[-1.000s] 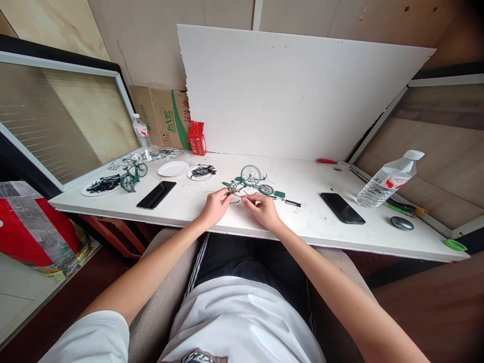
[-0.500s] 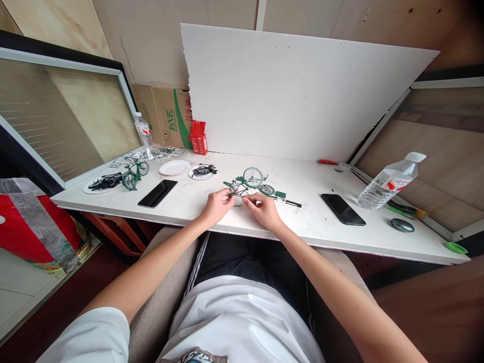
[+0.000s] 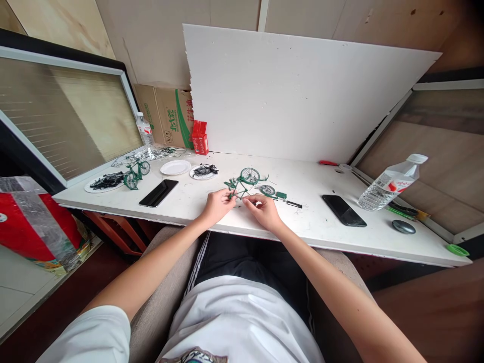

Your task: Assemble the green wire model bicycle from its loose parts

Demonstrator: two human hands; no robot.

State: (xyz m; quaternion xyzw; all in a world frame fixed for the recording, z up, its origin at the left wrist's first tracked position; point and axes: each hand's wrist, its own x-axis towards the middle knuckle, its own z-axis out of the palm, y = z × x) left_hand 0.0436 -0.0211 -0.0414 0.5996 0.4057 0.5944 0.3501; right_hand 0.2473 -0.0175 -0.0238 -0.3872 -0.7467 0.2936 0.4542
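Note:
A half-built green model bicycle (image 3: 242, 182) with one wheel stands tilted on the white table (image 3: 302, 227) in front of me. My left hand (image 3: 216, 205) is closed on the bicycle's frame at its near end. My right hand (image 3: 262, 209) pinches a small part beside it that I cannot make out; the fingertips of both hands almost touch. A loose second wheel (image 3: 266, 189) and a green-handled screwdriver (image 3: 288, 200) lie just right of the model.
A finished green model bicycle (image 3: 136, 172), paper plates (image 3: 174, 167) with black parts and a black phone (image 3: 159, 192) lie at left. Another phone (image 3: 344, 209), a water bottle (image 3: 391, 181), a dark round object (image 3: 403, 226) and a green cap (image 3: 457, 249) are at right. White foam board (image 3: 302, 96) stands behind.
The model bicycle has been lifted a little and tilted more upright between my hands. The camera view has shifted slightly; my hands stay in the same place.

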